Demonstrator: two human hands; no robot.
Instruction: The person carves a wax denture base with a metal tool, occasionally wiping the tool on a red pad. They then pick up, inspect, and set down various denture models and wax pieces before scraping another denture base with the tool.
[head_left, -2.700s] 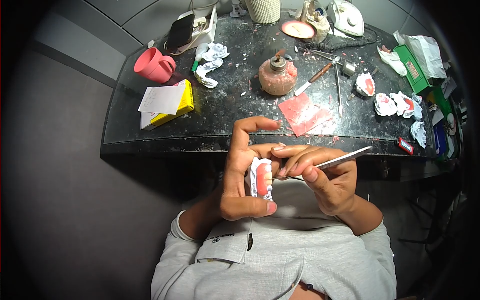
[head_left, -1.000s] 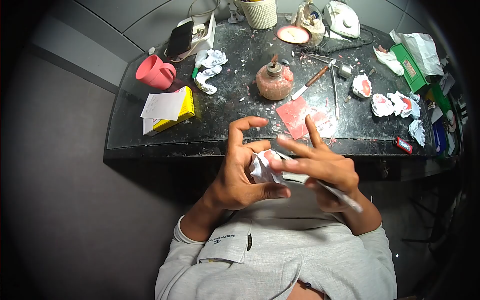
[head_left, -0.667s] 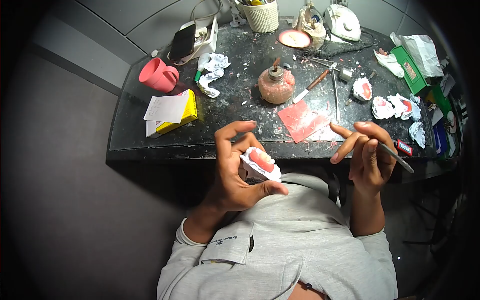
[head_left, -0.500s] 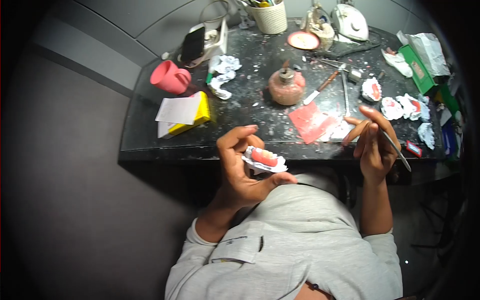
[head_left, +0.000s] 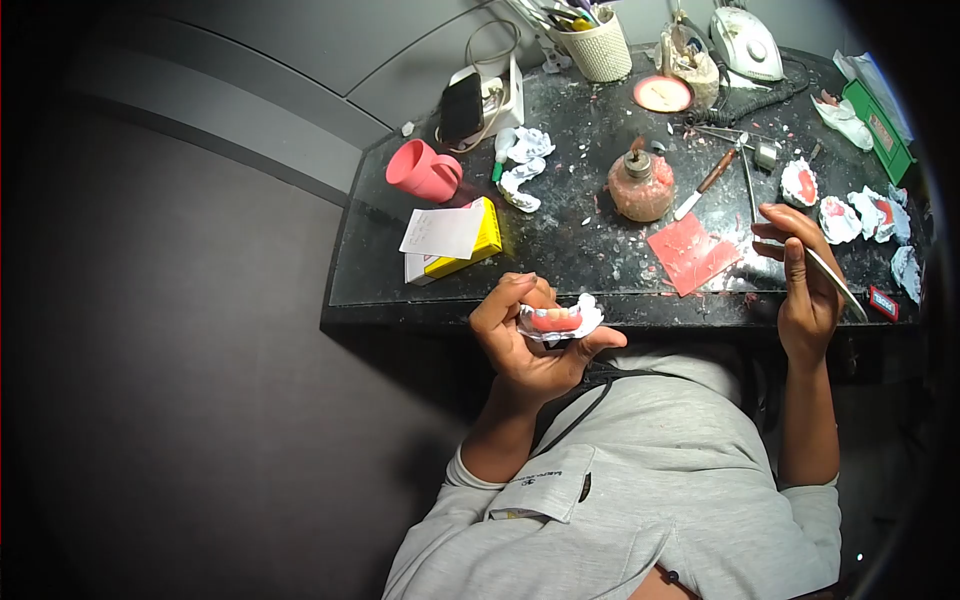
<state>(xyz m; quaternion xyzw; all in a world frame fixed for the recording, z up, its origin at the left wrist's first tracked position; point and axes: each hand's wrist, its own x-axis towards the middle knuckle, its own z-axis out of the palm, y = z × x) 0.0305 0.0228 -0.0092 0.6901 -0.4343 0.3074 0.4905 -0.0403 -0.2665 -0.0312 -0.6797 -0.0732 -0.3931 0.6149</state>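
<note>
My left hand holds a white plaster dental model with pink wax and some teeth on it, between thumb and fingers, in front of the bench edge. My right hand grips a thin metal tool, which slants down to the right. Beyond my hands, a square of red wax lies on the black bench. A knife with a brown handle rests behind the wax, beside a spirit burner with a small flame.
A pink mug, a yellow box under paper and a phone are on the left. Several plaster models and a green box lie right. A woven cup stands at the back.
The bench and its objects have shifted right in the view. The model in my left hand has turned slightly, and my right hand's fingers have closed up more around the tool.
</note>
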